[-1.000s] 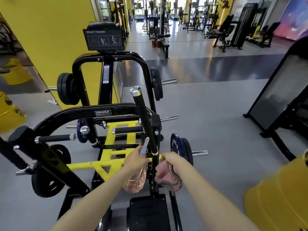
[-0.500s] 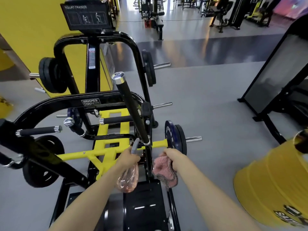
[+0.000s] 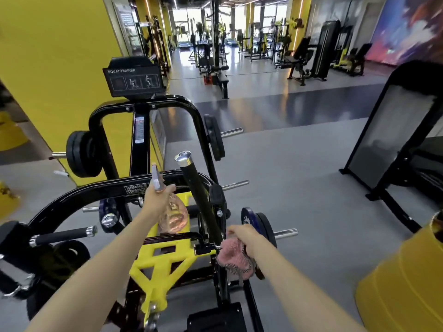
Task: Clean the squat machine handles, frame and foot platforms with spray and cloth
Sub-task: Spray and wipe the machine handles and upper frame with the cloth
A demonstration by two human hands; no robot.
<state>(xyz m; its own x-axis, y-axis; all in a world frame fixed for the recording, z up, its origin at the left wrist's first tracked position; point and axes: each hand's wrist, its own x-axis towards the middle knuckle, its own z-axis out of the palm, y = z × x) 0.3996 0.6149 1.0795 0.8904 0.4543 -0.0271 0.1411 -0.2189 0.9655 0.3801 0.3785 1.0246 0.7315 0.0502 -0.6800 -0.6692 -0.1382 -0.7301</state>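
The black and yellow squat machine [image 3: 105, 190] fills the lower left. Its tall black handle [image 3: 196, 188] with a chrome cap rises at centre. My left hand [image 3: 155, 200] grips a clear pinkish spray bottle [image 3: 173, 215], raised just left of that handle with its nozzle pointing up. My right hand [image 3: 247, 238] holds a pink cloth [image 3: 232, 258] against the base of the handle. A shorter horizontal handle [image 3: 62, 236] sticks out at the left. The black foot platform [image 3: 215, 317] lies at the bottom edge.
Black weight plates [image 3: 81, 156] hang on the machine's left and a blue plate [image 3: 251, 226] on its right. A yellow wall [image 3: 60, 56] stands left, a yellow drum [image 3: 402, 279] at lower right, another black machine [image 3: 395, 140] on the right. Grey floor stretches ahead.
My left hand has lifted the spray bottle up and to the left of the tall handle. My right hand stays with the cloth at the handle's base. The view tilted up.
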